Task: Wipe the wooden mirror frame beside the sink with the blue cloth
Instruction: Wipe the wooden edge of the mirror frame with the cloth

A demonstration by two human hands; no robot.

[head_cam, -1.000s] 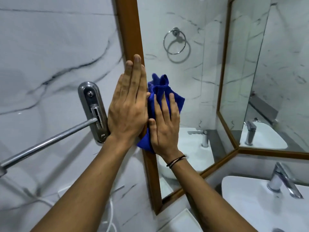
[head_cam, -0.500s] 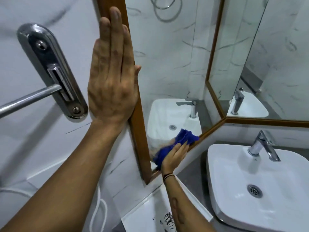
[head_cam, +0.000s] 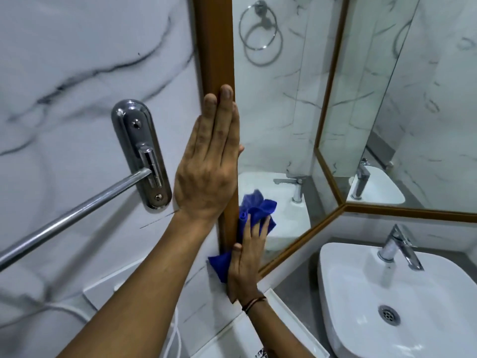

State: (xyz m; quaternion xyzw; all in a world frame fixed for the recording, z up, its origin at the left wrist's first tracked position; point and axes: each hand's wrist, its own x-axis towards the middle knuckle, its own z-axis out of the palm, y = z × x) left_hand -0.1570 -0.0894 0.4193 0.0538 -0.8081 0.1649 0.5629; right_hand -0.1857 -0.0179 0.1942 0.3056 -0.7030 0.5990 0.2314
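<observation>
The wooden mirror frame (head_cam: 215,47) runs vertically up the middle of the view, brown, between the marble wall and the mirror glass. My left hand (head_cam: 209,161) lies flat, fingers together, pressed on the frame's left edge and the wall. Lower down, my right hand (head_cam: 245,264) presses the blue cloth (head_cam: 255,210) against the frame near its bottom corner. The cloth wraps round the frame, showing on both sides of it.
A chrome towel bar with its mount (head_cam: 140,153) sticks out of the marble wall at left. The white sink (head_cam: 397,303) with a chrome tap (head_cam: 398,246) sits at lower right. A white ledge (head_cam: 273,332) lies below my right wrist. The mirror reflects a towel ring (head_cam: 259,29).
My right hand with the cloth went down from mid-frame to the bottom corner, then slightly back up the vertical frame. My left hand stayed flat on the frame. The head camera shifted.
</observation>
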